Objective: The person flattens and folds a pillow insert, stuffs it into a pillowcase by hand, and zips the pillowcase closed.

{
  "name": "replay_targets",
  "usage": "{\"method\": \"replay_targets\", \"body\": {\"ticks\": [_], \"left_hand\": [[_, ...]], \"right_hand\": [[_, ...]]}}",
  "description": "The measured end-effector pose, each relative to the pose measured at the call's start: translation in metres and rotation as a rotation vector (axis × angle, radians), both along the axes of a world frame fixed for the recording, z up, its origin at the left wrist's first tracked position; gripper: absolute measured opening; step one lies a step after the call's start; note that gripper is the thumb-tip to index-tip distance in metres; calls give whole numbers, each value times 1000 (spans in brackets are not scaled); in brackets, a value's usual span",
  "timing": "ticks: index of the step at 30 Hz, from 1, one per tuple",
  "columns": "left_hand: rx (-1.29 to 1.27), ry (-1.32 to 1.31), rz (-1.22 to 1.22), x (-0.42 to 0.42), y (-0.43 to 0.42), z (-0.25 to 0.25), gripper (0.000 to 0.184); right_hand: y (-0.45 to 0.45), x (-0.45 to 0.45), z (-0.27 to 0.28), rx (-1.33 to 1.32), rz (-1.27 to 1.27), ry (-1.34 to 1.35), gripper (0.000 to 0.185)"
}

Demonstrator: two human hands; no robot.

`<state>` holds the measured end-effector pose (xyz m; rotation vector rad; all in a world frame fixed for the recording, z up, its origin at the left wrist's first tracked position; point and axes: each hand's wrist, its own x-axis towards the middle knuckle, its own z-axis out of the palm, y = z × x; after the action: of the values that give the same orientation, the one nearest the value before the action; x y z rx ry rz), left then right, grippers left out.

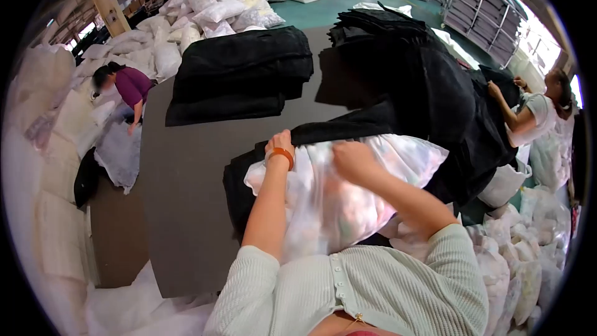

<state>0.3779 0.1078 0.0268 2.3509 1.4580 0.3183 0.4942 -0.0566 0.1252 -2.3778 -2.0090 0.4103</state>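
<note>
A white see-through bag (354,205) stuffed with soft, pale pink and white filling lies against my body at the table's near edge. Under and behind it is a folded black fabric piece (342,126). My left hand (281,144), with an orange bracelet at the wrist, has its fingers closed at the line where bag and black fabric meet. To its right, my right hand (354,160) is curled into a fist on the upper part of the bag, slightly smeared by motion. Its fingertips are hidden from view.
A folded black fabric stack (242,68) lies on the grey table (193,174); a taller black pile (410,62) stands at the right. One person (127,90) bends at the left, another (535,112) handles black fabric at the right. White stuffed bags (217,9) are heaped behind.
</note>
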Motion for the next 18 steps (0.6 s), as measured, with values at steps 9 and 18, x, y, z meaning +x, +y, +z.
{"method": "replay_targets", "body": {"ticks": [9,18], "left_hand": [[-99,224,-499,-13,61,-13,27],[-472,405,-326,-47,117,-59,30]], "right_hand": [[36,-126,-97,299,16,-93,83],[31,-45,-89,441,-62,302,42]]}}
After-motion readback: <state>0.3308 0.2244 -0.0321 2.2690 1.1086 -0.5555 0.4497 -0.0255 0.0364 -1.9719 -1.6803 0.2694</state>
